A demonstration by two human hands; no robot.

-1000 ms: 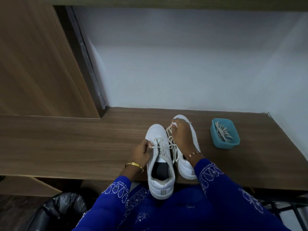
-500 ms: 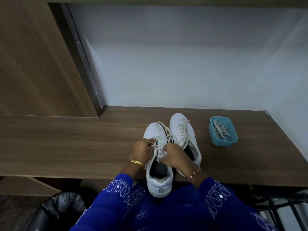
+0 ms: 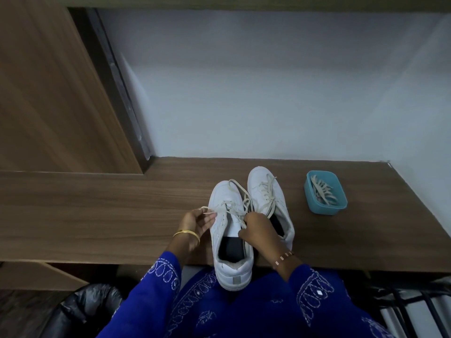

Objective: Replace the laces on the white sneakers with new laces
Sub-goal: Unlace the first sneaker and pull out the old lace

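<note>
Near sneaker [image 3: 229,230] overhangs the desk [image 3: 97,215] edge. Left hand [image 3: 199,222] and right hand [image 3: 256,231] each pinch its old lace [image 3: 231,211] (still threaded). A hard tug could unseat it.

The left hand [image 3: 198,222] sits palm up with fingers curled, pinching a lace end [image 3: 207,211]. The right hand [image 3: 256,230] is knuckles up, fingers curled round another lace strand. Both forearms reach forward in blue sleeves.

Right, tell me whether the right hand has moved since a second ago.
Yes. The right hand came back from the toe of the far white sneaker toward the person, and now pinches a lace over the near white sneaker.
</note>
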